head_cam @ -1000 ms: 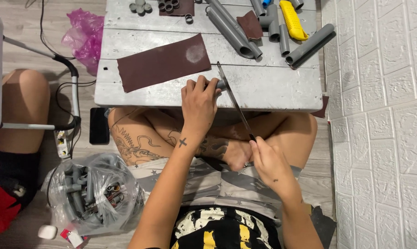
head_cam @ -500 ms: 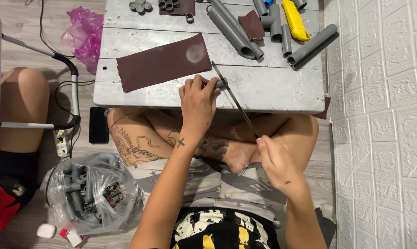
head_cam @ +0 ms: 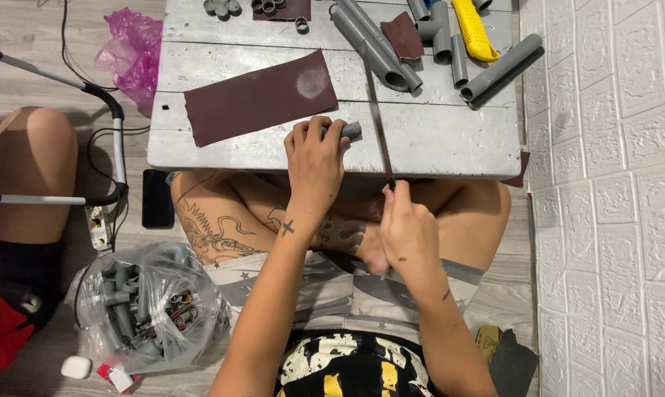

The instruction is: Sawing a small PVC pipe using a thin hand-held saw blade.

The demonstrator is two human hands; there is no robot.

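My left hand [head_cam: 314,158] presses a short grey pipe piece [head_cam: 351,131] onto the front part of the low grey wooden table [head_cam: 450,140]. Its fingers are wrapped over the piece. My right hand [head_cam: 409,228] is at the table's front edge, closed on the end of a thin dark saw blade [head_cam: 376,140]. The blade runs away from me across the tabletop, right beside the pipe piece's end. A brown sandpaper sheet [head_cam: 259,95] lies just left of my left hand. My crossed legs are under the table.
Long grey pipes [head_cam: 373,40], elbow fittings and a yellow-handled tool [head_cam: 473,29] lie at the table's back. A clear bag of grey fittings [head_cam: 145,309] sits on the floor at left, near a pink bag [head_cam: 130,55] and another person's knee [head_cam: 31,169]. A white brick-pattern wall [head_cam: 612,198] closes the right side.
My right hand has pushed forward from my lap to the table's edge, sliding the blade further across the table. My left hand has stayed on the pipe piece.
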